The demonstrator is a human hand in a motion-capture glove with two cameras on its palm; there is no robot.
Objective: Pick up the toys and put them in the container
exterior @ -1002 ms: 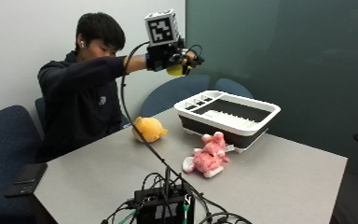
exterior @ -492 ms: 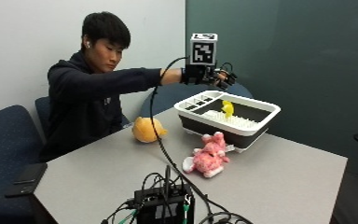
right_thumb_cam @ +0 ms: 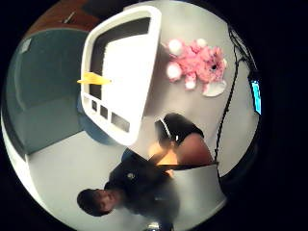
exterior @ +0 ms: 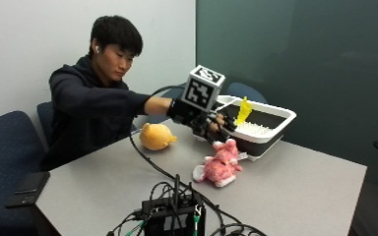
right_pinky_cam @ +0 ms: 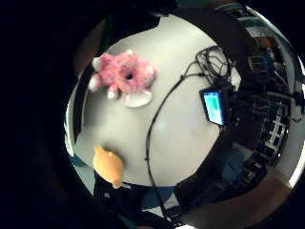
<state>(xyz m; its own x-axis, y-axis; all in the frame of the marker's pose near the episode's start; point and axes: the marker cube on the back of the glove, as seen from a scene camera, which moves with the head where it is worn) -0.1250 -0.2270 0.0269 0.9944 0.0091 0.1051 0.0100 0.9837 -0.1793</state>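
From the outside view I see one orange plush toy [exterior: 157,136] on the table [exterior: 294,187] at nine o'clock of my gloved right hand [exterior: 205,123]. The hand's fingers hang loosely curled and hold nothing, directly above one pink plush toy [exterior: 218,163], which lies on the table at six o'clock, apart from them. At three o'clock, one yellow toy [exterior: 243,111] stands inside the single white container [exterior: 267,128].
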